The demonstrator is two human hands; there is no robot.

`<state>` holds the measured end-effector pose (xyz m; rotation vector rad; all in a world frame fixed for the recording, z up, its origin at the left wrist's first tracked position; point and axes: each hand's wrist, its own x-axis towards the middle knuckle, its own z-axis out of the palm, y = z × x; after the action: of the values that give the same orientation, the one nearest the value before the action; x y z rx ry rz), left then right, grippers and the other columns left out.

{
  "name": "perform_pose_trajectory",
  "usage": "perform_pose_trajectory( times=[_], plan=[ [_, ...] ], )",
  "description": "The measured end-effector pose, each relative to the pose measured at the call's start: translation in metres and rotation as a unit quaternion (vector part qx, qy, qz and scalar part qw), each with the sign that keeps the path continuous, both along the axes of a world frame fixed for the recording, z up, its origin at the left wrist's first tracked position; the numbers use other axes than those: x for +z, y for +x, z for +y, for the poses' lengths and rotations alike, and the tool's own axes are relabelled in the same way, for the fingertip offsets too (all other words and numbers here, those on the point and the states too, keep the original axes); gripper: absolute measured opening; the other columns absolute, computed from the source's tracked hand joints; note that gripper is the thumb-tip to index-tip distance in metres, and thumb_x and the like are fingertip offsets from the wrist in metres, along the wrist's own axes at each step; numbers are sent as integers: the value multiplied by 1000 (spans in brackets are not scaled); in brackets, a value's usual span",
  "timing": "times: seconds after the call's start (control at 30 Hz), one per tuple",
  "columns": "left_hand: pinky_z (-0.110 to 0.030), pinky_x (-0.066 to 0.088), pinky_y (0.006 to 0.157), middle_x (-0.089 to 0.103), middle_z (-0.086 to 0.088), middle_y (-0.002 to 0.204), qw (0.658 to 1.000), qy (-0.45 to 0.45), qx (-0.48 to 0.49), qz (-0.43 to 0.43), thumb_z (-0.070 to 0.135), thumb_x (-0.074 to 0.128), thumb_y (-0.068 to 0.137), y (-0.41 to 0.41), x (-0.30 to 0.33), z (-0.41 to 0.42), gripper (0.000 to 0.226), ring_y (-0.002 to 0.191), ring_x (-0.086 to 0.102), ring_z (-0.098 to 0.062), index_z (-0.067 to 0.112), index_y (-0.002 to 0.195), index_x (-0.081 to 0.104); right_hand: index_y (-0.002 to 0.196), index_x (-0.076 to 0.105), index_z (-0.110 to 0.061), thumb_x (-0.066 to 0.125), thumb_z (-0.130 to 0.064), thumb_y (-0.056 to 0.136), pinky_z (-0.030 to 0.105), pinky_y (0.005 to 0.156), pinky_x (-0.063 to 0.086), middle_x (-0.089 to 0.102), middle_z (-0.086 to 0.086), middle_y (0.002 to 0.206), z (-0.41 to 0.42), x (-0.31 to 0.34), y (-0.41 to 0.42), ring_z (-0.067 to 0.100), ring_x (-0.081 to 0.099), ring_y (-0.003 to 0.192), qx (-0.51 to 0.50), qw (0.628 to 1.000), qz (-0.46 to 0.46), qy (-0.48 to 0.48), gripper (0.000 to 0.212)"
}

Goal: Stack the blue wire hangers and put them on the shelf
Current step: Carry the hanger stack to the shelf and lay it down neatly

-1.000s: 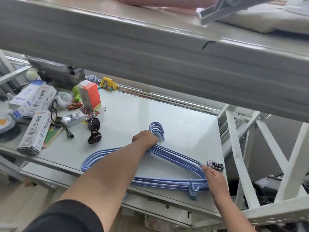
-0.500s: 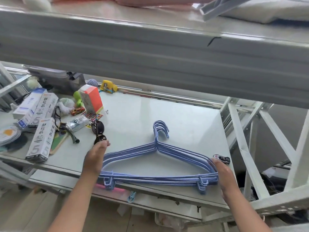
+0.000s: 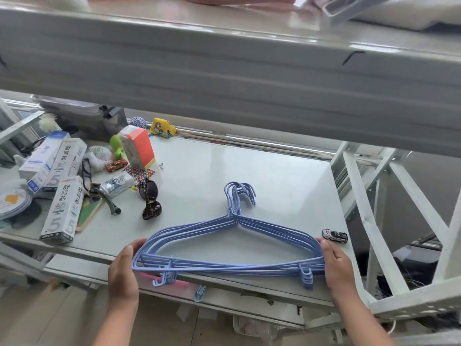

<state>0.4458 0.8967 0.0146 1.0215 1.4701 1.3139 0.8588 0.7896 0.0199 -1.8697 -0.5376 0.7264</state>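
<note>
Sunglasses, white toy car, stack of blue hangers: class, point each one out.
sunglasses (image 3: pixel 150 199): head view, on the bridge between lenses.
white toy car (image 3: pixel 334 236): head view, on its roof.
blue hangers (image 3: pixel 233 216): head view, on the neck.

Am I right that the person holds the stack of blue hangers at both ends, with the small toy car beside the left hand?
Not quite. In the head view the small toy car lies beside the right hand, not the left hand. The rest stands: both hands hold the stack of blue hangers at its ends.
</note>
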Motion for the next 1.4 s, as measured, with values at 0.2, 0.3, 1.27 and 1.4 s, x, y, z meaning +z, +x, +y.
perform_pose_trajectory(
  times=[0.2,0.3,1.27,1.4],
  plan=[
    [-37,50,76,69,-12,100,1000,-11,-3,20,22,38,97,18,10,22,34,92,63,-28,8,103,69,127,71,-8,46,-20,118,38,107,44,74,1,113,-5,-3,0,18,67,109,16,1000,-20,7,30],
    [-31,47,76,66,-12,96,999,-6,-14,48,15,39,100,23,13,28,30,92,60,-27,5,99,68,127,69,-8,54,-16,114,34,98,46,71,2,112,-6,-2,1,22,63,112,25,999,-17,14,21],
    [-33,51,73,73,-16,91,993,-13,110,-47,27,40,86,38,12,36,42,81,66,-25,7,85,76,129,76,-2,51,-13,113,36,110,43,70,6,120,-5,8,-29,22,61,123,-116,991,47,39,32],
    [-36,51,72,72,-14,82,992,-25,120,-38,26,41,82,40,15,47,38,83,66,-31,15,72,76,117,78,-7,51,-9,111,36,105,43,71,8,114,-7,8,-34,23,61,117,-125,991,41,29,28]
  ],
)
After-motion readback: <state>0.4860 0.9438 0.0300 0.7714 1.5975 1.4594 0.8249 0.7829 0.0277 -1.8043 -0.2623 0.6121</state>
